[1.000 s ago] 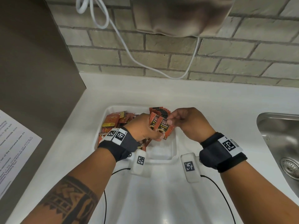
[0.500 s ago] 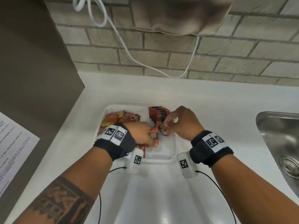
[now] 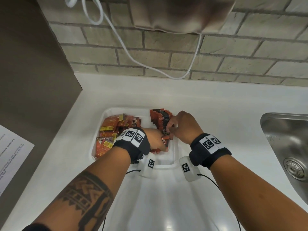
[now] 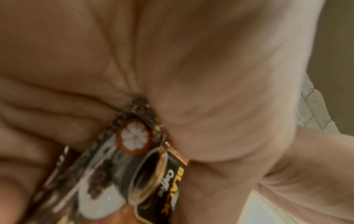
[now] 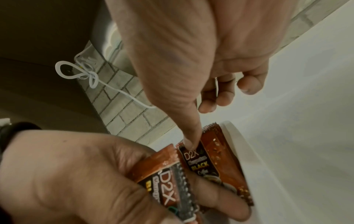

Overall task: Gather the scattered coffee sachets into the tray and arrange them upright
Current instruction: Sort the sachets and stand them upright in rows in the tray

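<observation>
Head view: white tray [image 3: 168, 165] sits on the counter [image 3: 216, 114], sink [image 3: 286, 147] off to the right. Left hand [image 3: 155, 140] is inside the tray, fingers curled round a small bunch of sachets [image 3: 165, 141]. Right hand [image 3: 182, 126] is at the near end of the upright row [image 3: 160, 120] along the tray's right side, fingertips on a sachet top; whether it pinches or just presses cannot be told here. Loose pile [image 3: 113, 130] lies flat and jumbled in the tray's left half. No sachets visible on the counter outside the tray. Left wrist view: blurred, palm close up, fingers closed on a "BLACK" sachet [image 4: 153, 174]. Right wrist view: right thumb presses the top edge of one sachet [image 5: 212, 165] by the tray wall, other fingers loosely curled, holding nothing; left hand's bunch just beside it. Judgement: gathering looks done; arranging roughly half done, with the left pile and the held bunch not yet stood up.
</observation>
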{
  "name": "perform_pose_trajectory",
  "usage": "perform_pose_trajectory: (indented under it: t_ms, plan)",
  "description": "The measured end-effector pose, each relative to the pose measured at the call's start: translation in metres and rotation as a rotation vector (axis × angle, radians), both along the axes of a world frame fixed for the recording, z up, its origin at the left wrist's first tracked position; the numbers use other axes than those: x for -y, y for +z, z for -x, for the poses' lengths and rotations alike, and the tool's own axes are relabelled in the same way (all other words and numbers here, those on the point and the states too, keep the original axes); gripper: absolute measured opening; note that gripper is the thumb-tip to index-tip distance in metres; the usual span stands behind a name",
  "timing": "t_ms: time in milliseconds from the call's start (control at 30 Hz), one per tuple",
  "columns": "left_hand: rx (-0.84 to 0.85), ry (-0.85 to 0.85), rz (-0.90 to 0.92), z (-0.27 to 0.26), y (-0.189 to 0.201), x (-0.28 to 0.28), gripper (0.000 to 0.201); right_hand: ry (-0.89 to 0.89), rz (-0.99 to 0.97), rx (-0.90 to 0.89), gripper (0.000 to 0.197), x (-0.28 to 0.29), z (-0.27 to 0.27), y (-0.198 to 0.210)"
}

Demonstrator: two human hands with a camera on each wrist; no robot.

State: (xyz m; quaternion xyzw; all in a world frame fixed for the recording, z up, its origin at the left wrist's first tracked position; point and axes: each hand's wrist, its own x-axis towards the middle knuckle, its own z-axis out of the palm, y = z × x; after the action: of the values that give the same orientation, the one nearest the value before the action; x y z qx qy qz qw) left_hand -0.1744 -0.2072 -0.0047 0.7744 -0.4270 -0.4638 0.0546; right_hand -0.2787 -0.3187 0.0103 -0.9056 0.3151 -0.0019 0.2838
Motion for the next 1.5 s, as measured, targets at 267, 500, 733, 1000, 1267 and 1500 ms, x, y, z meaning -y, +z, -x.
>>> perform_pose_trajectory:
  t_ms: [267, 500, 733, 1000, 1267, 1500]
  plan:
    - [0.01, 0.003, 0.015, 0.001, -0.003, 0.002, 0.028, 0.022, 0.008, 0.007, 0.014, 0.0, 0.002, 0.003]
    - [-0.005, 0.018, 0.021, 0.001, -0.003, 0.0, 0.031, 0.011, -0.02, 0.068, 0.011, -0.003, 0.007, 0.011]
    - [-0.033, 0.027, 0.014, -0.002, -0.005, -0.003, 0.033, -0.01, -0.013, 0.118, 0.013, -0.003, 0.018, 0.016]
    - [-0.042, 0.065, 0.031, 0.0, -0.007, -0.001, 0.033, -0.011, -0.005, 0.098, 0.013, -0.005, 0.022, 0.01]
    - [-0.059, 0.071, 0.041, 0.002, -0.004, -0.002, 0.024, -0.006, -0.01, 0.08, 0.014, -0.007, 0.02, 0.007]
    - [-0.075, 0.11, 0.039, 0.001, -0.003, -0.004, 0.028, -0.007, -0.025, 0.052, 0.014, -0.007, 0.017, 0.007]
